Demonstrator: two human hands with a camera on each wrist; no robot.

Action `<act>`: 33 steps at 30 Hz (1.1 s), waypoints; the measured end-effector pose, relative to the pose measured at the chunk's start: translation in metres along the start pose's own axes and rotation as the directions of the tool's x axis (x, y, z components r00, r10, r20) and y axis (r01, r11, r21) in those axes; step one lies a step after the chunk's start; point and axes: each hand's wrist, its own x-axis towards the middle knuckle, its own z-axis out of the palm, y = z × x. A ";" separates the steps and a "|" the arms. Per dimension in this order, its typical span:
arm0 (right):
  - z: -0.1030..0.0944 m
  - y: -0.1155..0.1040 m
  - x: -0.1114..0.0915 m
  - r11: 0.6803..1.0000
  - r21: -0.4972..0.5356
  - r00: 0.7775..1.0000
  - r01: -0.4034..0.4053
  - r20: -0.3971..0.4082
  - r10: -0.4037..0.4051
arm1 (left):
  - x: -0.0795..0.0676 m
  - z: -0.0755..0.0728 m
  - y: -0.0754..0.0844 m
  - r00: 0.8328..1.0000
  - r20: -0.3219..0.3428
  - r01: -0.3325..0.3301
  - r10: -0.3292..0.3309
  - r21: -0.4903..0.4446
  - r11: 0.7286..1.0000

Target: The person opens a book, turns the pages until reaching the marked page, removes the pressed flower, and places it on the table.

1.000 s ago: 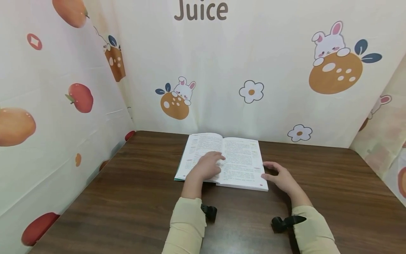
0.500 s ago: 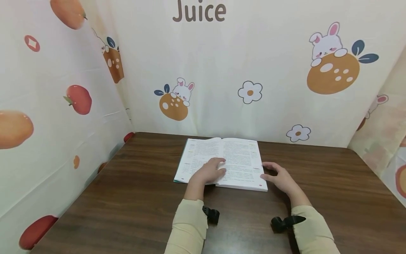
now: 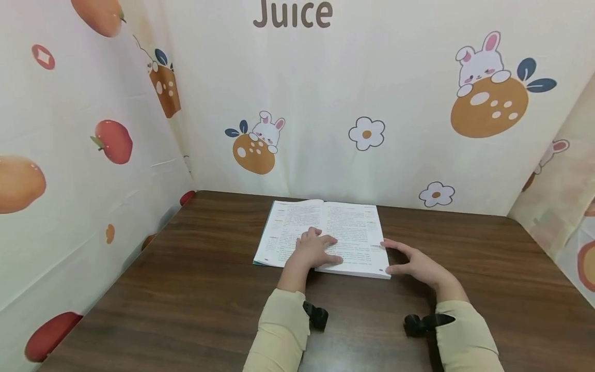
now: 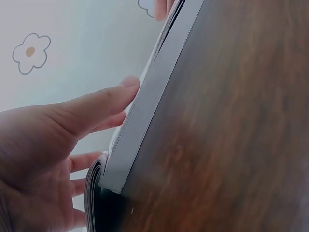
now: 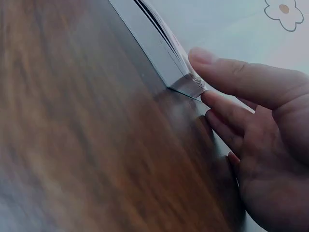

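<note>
An open book with printed pages lies on the brown table near its back edge. My left hand rests on the lower middle of the pages with its fingers spread, the thumb across the inner part of the right page. In the left wrist view, the left thumb lies over the book's thick front edge, beside curved left-hand pages. My right hand touches the book's right side. Its thumb is at the lower right corner, and its fairly straight fingers lie along the outer edge.
Dark wood tabletop surrounds the book. A white curtain printed with fruit, rabbits and flowers stands right behind it and along the sides. Each wrist carries a black camera.
My left hand has shifted right across the pages, and its fingers have spread. The raised left pages have settled lower. My right thumb has slid down toward the book's corner.
</note>
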 end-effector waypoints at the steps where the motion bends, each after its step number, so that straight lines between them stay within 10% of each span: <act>1: -0.001 0.000 0.000 1.000 0.003 1.000 0.012 0.012 -0.012 | 0.000 0.000 0.000 1.000 -0.003 0.002 -0.002 -0.001 1.000; 27: 0.009 -0.009 0.007 0.993 -0.092 0.981 -0.073 -0.184 0.055 | -0.002 -0.004 0.013 0.994 -0.108 0.006 0.007 0.118 0.993; 33: 0.012 -0.009 0.009 0.991 -0.089 0.976 -0.097 -0.203 0.078 | 0.001 -0.003 0.019 0.984 -0.120 -0.120 0.134 0.117 0.986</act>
